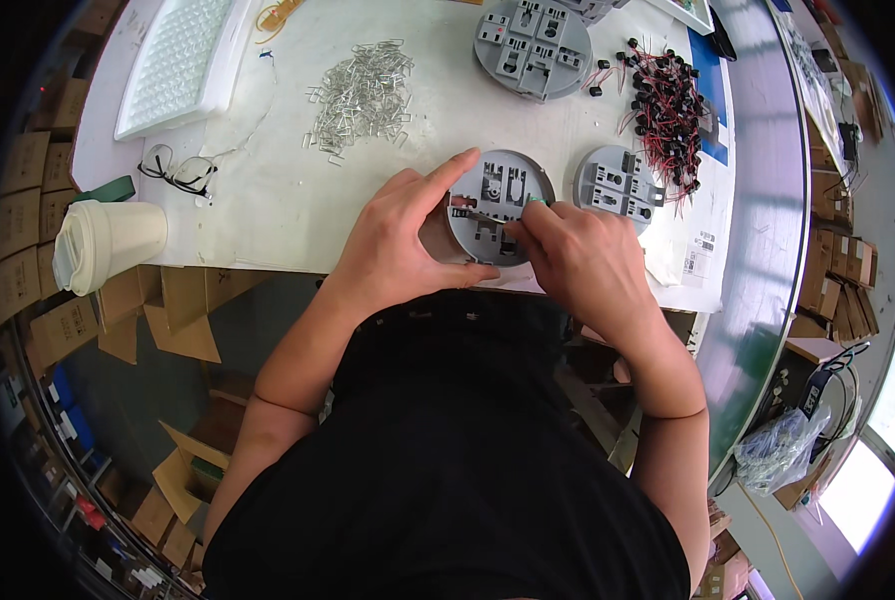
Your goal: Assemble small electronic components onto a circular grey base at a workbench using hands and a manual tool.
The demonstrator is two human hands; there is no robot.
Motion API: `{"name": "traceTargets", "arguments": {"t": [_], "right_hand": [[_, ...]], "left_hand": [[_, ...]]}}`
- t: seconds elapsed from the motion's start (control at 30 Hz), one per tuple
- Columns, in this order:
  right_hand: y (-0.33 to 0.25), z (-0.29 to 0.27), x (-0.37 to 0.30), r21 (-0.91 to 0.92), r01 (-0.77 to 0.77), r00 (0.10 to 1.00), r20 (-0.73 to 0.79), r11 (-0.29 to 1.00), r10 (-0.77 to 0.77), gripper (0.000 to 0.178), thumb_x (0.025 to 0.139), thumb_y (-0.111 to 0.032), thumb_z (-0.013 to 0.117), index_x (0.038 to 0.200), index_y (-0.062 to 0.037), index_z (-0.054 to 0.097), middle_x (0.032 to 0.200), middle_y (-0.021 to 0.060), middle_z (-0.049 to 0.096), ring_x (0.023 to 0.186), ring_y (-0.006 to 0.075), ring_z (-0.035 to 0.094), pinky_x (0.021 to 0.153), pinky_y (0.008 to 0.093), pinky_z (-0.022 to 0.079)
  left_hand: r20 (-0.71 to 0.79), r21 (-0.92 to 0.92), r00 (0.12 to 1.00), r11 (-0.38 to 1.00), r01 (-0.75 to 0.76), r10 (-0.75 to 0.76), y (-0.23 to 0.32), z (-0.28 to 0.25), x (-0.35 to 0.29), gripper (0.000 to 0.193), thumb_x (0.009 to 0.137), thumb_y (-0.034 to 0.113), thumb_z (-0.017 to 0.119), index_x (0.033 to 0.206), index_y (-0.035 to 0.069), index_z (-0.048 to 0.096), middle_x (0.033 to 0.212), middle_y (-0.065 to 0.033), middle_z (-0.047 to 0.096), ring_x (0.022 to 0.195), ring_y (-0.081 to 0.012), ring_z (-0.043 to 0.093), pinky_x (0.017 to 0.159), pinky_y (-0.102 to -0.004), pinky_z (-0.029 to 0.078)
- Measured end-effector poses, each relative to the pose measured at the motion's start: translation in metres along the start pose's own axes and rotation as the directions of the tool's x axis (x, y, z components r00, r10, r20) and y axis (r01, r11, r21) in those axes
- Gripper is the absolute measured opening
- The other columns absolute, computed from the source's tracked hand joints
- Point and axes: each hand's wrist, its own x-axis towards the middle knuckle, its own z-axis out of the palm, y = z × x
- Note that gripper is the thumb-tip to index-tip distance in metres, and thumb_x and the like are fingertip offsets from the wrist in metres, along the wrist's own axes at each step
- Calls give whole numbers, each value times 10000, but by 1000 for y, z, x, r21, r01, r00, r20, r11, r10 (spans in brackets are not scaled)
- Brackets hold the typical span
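Observation:
A round grey plastic housing [517, 172] with cut-out slots and a raised rim lies at the table's near edge. My left hand [396, 232] is curved around its left side, thumb at the near rim and forefinger at the far rim. Over its right side, my right hand [590, 255] is closed on a thin tool with a metal shaft [490, 217]. A bit of green shows at those fingers; the rest of the tool is hidden in the hand. The shaft points left to a small reddish part [462, 202] inside the housing.
Right of the housing lies another grey disc [618, 183], near a pile of black buzzer-like parts with red wires [665, 120]. Stacked grey discs [533, 45] sit farther back. Bent metal wire clips [363, 95], glasses [178, 172], a lidded cup [113, 240] and a white tray [183, 65] occupy the left.

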Motion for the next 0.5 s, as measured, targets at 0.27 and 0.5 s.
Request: {"name": "traceTargets", "arguments": {"t": [0.27,0.5], "right_hand": [[2,2,0,-6,5,1000,-3,1000,-5,259,1011,-281,697,854,-86,630,670,108,639,572,354,667,493,475,511],[6,-3,3,-51,95,995,22,994,-94,208,1000,-269,697,901,-98,631,697,102,644,577,334,680,491,459,514]], "left_hand": [[-4,-2,1000,1000,-5,5,-1,2,-1,1087,577,168,1021,1561,96,566,972,-84,676,879,-227,625,846,-359,558],[15,-12,1000,1000,-17,17,-1,0,0,1079,584,189,1016,1557,93,560,996,-94,697,895,-247,642,866,-381,557]]}}
